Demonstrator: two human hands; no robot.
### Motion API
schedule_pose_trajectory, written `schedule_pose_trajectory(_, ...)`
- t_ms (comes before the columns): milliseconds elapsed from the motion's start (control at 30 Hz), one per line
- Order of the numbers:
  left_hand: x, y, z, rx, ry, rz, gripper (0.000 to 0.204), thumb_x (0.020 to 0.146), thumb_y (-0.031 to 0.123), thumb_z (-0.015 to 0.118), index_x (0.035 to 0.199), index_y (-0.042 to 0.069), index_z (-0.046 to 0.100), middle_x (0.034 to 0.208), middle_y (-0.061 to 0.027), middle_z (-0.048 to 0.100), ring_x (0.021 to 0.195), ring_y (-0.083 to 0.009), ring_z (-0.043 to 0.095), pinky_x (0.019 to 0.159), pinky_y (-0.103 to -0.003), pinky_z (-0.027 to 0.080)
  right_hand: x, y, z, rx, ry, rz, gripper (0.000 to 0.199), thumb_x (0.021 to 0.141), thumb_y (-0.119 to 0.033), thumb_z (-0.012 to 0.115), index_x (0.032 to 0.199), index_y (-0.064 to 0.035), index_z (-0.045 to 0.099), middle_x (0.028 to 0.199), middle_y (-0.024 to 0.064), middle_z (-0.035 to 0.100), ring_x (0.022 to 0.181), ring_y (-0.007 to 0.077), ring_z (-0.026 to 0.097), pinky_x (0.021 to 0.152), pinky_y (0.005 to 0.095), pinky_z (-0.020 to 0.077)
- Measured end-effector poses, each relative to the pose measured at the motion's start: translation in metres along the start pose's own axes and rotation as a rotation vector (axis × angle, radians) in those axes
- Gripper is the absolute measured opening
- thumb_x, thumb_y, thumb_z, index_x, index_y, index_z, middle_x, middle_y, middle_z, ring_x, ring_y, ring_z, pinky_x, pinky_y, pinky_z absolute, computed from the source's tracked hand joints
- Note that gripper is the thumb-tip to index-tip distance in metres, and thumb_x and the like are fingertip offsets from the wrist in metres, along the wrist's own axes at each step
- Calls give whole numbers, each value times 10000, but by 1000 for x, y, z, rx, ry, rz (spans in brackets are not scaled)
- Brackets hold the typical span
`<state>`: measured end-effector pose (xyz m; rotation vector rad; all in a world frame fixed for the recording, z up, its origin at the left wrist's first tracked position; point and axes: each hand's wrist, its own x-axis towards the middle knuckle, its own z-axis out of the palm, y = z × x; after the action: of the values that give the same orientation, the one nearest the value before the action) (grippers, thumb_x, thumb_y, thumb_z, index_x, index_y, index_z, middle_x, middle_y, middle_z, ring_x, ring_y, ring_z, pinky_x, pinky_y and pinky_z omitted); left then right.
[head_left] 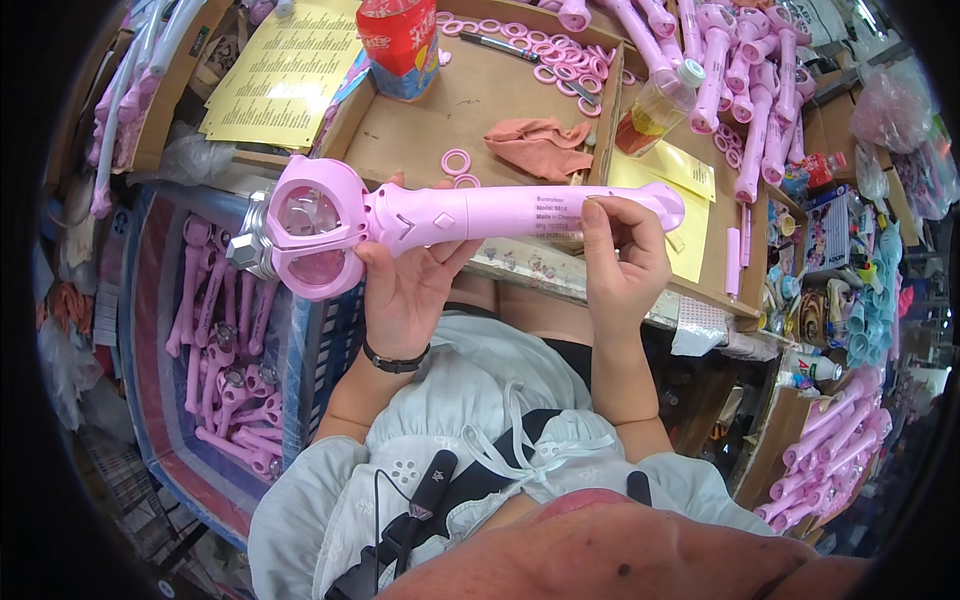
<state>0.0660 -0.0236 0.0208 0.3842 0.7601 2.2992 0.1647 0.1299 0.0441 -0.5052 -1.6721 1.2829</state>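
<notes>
A pink toy wand (440,214) lies level across the front of my body. Its round head has clear windows and a silvery faceted cap (252,240) at the left end. My left hand (405,300) supports it from below just behind the head, with the thumb in front and fingers curling behind. Toward the narrow end, my right hand (628,265) pinches at the handle, its thumb and fingertips against the edge of a small patch of dark print (557,214). Whether a thin clear film sits under those fingertips, I cannot tell.
Beyond the wand is a cardboard tray (440,125) with pink rings (570,62), a pen (500,46) and an orange cloth (540,148). Yellow label sheets (285,75), a red container (400,50) and a bottle (660,105) stand nearby. More wands fill a blue-edged crate (160,400).
</notes>
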Motion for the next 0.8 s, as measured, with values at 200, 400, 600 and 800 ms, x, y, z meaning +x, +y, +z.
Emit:
schedule_pose_trajectory(200,1,-1,1,2,3,7,866,826,654,459,1472,193,111,1434,-139,357,1314,-314,387,1098,-500,296,1,2,1,-32,-1,-23,78,850,-31,666,913,-3,633,732,-33,584,574,-11,449,493,145,361)
schedule_pose_trajectory(400,0,-4,1,-25,59,26,847,811,619,533,1455,181,197,1431,-161,359,1290,-331,413,1074,-534,322,-1,1,1,-258,-36,-53,237,791,-100,738,975,-5,622,698,-11,553,523,32,443,471,179,365)
schedule_pose_trajectory(600,2,3,-3,127,31,130,876,804,619,544,1461,169,177,1435,-169,350,1287,-313,419,1069,-501,342,5,9,-11,-601,60,-13,523,763,-230,766,1172,-6,529,798,42,539,631,147,505,575,271,435)
schedule_pose_trajectory(800,24,44,-14,307,-44,187,1005,750,625,632,1433,25,204,1375,-142,400,1251,-301,452,1022,-486,399,31,7,-50,-634,-281,-254,565,719,-203,769,1189,-7,523,960,121,586,833,255,585,761,332,472)
